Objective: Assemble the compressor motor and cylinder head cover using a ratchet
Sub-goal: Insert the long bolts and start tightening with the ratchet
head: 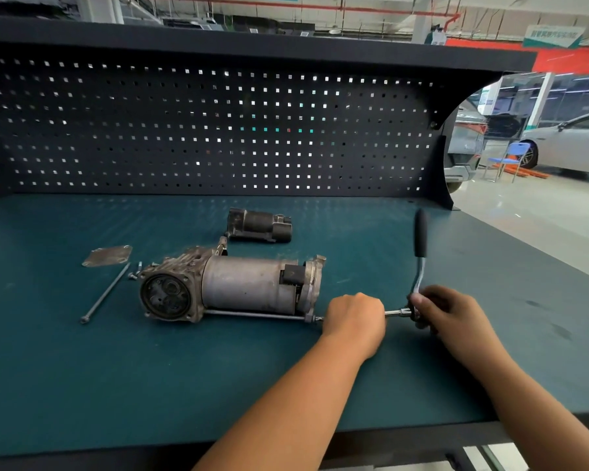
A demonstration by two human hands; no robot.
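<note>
The grey compressor motor (249, 287) lies on its side on the green bench mat (150, 385), its round open end facing left. A long bolt (255, 315) runs along its near side. My left hand (354, 317) is curled around the ratchet's extension bar just right of the bolt head. My right hand (446, 311) grips the head of the ratchet (419, 253), whose black handle points up and away. A flat metal cover plate (107, 255) lies to the left, with a second long bolt (105, 294) and small screws (135, 271) beside it.
A smaller dark motor part (259, 225) lies behind the compressor. A black pegboard (201, 130) walls off the back of the bench. The bench's right edge drops to a workshop floor with parked cars (572, 144) and a blue chair (510, 161).
</note>
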